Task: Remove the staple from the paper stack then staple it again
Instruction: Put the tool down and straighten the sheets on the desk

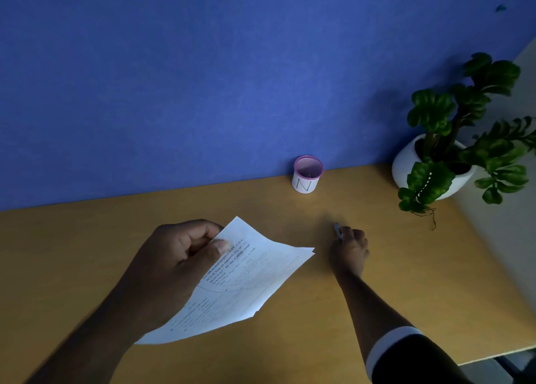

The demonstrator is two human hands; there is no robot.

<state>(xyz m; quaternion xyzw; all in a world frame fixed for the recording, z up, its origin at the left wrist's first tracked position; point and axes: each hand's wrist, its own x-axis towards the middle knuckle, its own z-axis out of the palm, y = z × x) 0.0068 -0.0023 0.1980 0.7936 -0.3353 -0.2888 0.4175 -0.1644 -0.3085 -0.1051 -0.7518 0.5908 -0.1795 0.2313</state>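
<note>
My left hand holds a printed white paper stack by its upper left corner, thumb on top, lifted off the wooden desk and sagging toward me. To the right of the sheets, my right hand rests low on the desk with its fingers closed around a small bluish-grey tool whose tip sticks out past the knuckles. The tool is blurred and I cannot tell what kind it is. No staple is discernible on the paper.
A pink mesh cup with a white label marked N stands against the blue partition at the back. A potted green plant in a white pot occupies the back right corner. The desk's right edge runs diagonally.
</note>
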